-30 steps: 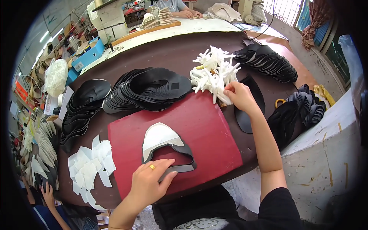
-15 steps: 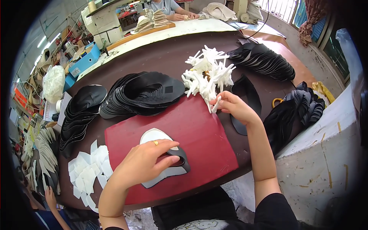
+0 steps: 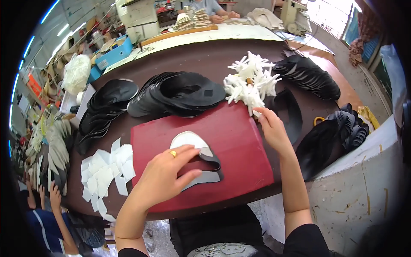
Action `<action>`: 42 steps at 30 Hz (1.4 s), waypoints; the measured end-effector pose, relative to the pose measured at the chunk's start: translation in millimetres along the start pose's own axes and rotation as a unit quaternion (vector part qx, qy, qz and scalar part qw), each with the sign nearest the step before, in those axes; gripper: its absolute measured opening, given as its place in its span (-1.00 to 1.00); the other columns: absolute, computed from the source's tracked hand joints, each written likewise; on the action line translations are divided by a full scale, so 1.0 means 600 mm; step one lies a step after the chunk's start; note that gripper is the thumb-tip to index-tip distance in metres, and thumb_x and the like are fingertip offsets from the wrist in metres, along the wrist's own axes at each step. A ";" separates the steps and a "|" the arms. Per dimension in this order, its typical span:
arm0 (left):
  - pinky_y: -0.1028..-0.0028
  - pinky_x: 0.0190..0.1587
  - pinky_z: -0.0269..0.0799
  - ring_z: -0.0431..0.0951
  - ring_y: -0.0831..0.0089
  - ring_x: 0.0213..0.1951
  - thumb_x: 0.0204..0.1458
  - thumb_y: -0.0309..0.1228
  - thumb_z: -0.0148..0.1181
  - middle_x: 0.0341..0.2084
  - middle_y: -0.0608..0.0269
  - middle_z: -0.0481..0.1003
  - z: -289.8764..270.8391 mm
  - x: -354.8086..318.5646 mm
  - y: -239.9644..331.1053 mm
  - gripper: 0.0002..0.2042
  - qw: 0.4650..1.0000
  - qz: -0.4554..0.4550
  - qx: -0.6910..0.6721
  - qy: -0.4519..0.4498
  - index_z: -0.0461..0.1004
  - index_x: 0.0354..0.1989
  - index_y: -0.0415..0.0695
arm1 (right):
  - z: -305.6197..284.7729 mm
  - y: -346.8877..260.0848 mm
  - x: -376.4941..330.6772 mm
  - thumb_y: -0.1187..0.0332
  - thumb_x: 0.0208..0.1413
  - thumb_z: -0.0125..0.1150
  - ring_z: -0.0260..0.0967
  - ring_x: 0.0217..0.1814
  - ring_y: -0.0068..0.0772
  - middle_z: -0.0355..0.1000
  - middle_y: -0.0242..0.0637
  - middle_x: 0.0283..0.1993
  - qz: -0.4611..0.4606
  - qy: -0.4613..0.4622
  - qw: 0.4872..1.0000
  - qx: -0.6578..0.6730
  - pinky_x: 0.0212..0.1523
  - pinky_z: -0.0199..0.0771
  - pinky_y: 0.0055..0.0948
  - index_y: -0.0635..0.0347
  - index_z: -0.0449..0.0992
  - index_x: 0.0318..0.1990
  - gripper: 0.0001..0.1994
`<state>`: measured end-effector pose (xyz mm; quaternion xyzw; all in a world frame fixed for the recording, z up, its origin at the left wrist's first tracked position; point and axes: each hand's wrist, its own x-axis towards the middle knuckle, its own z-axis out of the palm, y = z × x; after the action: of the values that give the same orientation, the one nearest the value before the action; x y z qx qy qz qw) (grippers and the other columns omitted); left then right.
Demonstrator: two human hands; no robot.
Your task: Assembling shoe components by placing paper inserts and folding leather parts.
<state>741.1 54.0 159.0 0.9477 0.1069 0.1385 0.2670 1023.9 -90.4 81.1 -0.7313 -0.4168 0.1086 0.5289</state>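
Red sheet material is forming a work mat [image 3: 246, 171] on the brown tabletop [image 3: 184, 55], and a single shoe upper [image 3: 185, 138] is lying on it, left of the mat's middle. The upper's rounded white toe is pointing away from me, and its dark band, with a pale grey face, is curving round an opening on the side nearer me. My left hand [image 3: 165, 175] is reaching over the left part of this upper, thumb standing apart from the forefinger, the other fingers partly hidden; whether the fingertips are pressing on the material I cannot tell. My right hand [image 3: 272, 130] is working at the mat's far right corner, thumb and forefinger pinching a small white strip [image 3: 257, 114] just beside a heap of white strips [image 3: 252, 83]. Black nested pieces [image 3: 180, 96] are resting along the mat's far edge, and a second black stack [image 3: 107, 103] is standing to their left. White flat pieces [image 3: 105, 173] are lying loosely overlapped to the left of the mat. On the right, a curved black part [image 3: 292, 115] is lying near my right hand, with a dark bundle [image 3: 327, 137] sitting farther right. Across the table, a co-worker's hands [image 3: 224, 17] are resting over pale material.
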 end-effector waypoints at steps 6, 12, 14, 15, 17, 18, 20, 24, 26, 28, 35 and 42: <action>0.59 -0.27 0.38 0.48 0.53 -0.40 0.09 -0.52 0.16 -0.20 0.21 0.61 0.017 -0.099 -0.051 -0.67 0.991 -0.102 -0.070 0.046 0.50 0.07 -0.20 | 0.063 -0.146 -0.115 0.64 0.12 0.06 0.25 -0.39 -0.58 0.40 -0.33 -0.27 0.108 0.000 0.992 0.069 -0.35 0.23 -0.66 0.31 0.52 -0.03 -0.73; 0.63 -0.30 0.33 0.39 0.65 -0.40 0.14 -0.53 0.06 -0.21 0.21 0.60 0.002 -0.102 -0.033 -0.69 0.949 -0.229 -0.214 0.040 0.50 0.06 -0.24 | 0.125 -0.180 -0.178 0.62 0.10 0.18 0.28 -0.36 -0.58 0.42 -0.33 -0.27 -0.100 -0.051 0.985 0.129 -0.35 0.23 -0.68 0.27 0.57 -0.12 -0.80; 0.64 -0.27 0.34 0.41 0.64 -0.37 0.15 -0.54 0.01 -0.21 0.21 0.60 0.007 -0.101 -0.032 -0.68 0.937 -0.211 -0.273 0.058 0.50 0.06 -0.28 | 0.133 -0.182 -0.181 0.65 0.08 0.18 0.30 -0.35 -0.57 0.45 -0.32 -0.28 -0.108 -0.073 0.979 0.156 -0.33 0.28 -0.67 0.31 0.56 -0.12 -0.79; 0.64 -0.26 0.34 0.42 0.63 -0.35 0.16 -0.54 -0.01 -0.21 0.20 0.60 0.010 -0.102 -0.032 -0.68 0.929 -0.202 -0.303 0.067 0.50 0.06 -0.30 | 0.137 -0.182 -0.182 0.66 0.07 0.18 0.32 -0.35 -0.57 0.46 -0.31 -0.28 -0.112 -0.084 0.976 0.169 -0.31 0.31 -0.66 0.33 0.55 -0.12 -0.79; 0.64 -0.25 0.34 0.43 0.62 -0.33 0.16 -0.54 -0.04 -0.21 0.20 0.60 0.014 -0.101 -0.031 -0.68 0.920 -0.192 -0.334 0.074 0.50 0.06 -0.32 | 0.150 -0.185 -0.186 0.68 0.06 0.18 0.33 -0.34 -0.56 0.47 -0.30 -0.28 -0.114 -0.094 0.972 0.181 -0.30 0.33 -0.65 0.35 0.54 -0.12 -0.78; 0.64 -0.23 0.35 0.44 0.60 -0.31 0.16 -0.55 -0.05 -0.21 0.20 0.60 0.016 -0.101 -0.030 -0.67 0.918 -0.189 -0.341 0.070 0.50 0.06 -0.33 | 0.161 -0.188 -0.190 0.68 0.05 0.20 0.34 -0.35 -0.55 0.48 -0.30 -0.28 -0.092 -0.077 0.972 0.203 -0.31 0.36 -0.65 0.35 0.54 -0.12 -0.78; 0.64 -0.20 0.36 0.47 0.57 -0.28 0.15 -0.56 -0.07 -0.21 0.19 0.61 0.021 -0.104 -0.029 -0.66 0.914 -0.186 -0.356 0.063 0.50 0.05 -0.35 | 0.185 -0.191 -0.199 0.70 0.02 0.23 0.38 -0.35 -0.54 0.50 -0.28 -0.28 -0.048 -0.044 0.967 0.247 -0.32 0.41 -0.64 0.35 0.54 -0.12 -0.75; 0.64 -0.16 0.38 0.50 0.53 -0.23 0.13 -0.57 -0.07 -0.19 0.16 0.61 0.026 -0.102 -0.028 -0.65 0.917 -0.180 -0.354 0.049 0.49 0.06 -0.36 | 0.212 -0.175 -0.198 0.70 0.01 0.25 0.41 -0.37 -0.53 0.52 -0.27 -0.29 -0.114 0.028 0.980 0.162 -0.35 0.48 -0.64 0.35 0.54 -0.11 -0.74; 0.63 -0.15 0.40 0.52 0.51 -0.21 0.12 -0.58 -0.07 -0.18 0.15 0.61 0.027 -0.099 -0.029 -0.64 0.922 -0.174 -0.345 0.037 0.49 0.06 -0.36 | 0.220 -0.167 -0.195 0.69 0.01 0.26 0.43 -0.38 -0.52 0.53 -0.26 -0.29 -0.199 0.083 0.975 0.052 -0.37 0.51 -0.64 0.35 0.54 -0.11 -0.74; 0.63 -0.14 0.40 0.52 0.50 -0.20 0.11 -0.58 -0.07 -0.17 0.14 0.61 0.028 -0.098 -0.029 -0.64 0.921 -0.177 -0.345 0.037 0.49 0.06 -0.37 | 0.224 -0.165 -0.193 0.69 0.01 0.26 0.43 -0.38 -0.52 0.53 -0.26 -0.29 -0.192 0.084 0.976 0.054 -0.38 0.51 -0.64 0.35 0.54 -0.11 -0.75; 0.63 -0.25 0.41 0.52 0.53 -0.30 0.10 -0.59 -0.01 -0.24 0.16 0.63 0.038 -0.091 -0.037 -0.67 0.921 -0.171 -0.346 0.052 0.51 0.03 -0.36 | 0.234 -0.156 -0.190 0.68 0.01 0.27 0.43 -0.38 -0.53 0.53 -0.28 -0.28 -0.165 0.106 0.979 0.054 -0.39 0.49 -0.64 0.35 0.55 -0.13 -0.77; 0.65 -0.48 0.35 0.45 0.63 -0.53 0.06 -0.59 0.13 -0.44 0.25 0.63 0.067 -0.079 -0.023 -0.74 0.970 -0.149 -0.149 0.124 0.57 -0.06 -0.31 | 0.235 -0.160 -0.180 0.67 0.00 0.29 0.43 -0.38 -0.54 0.53 -0.29 -0.29 -0.176 0.111 0.978 0.022 -0.38 0.49 -0.64 0.32 0.57 -0.15 -0.77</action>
<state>707.6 33.4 109.1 0.8461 0.2577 0.2274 0.4074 823.8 -63.3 74.4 -0.6421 -0.4754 -0.0589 0.5985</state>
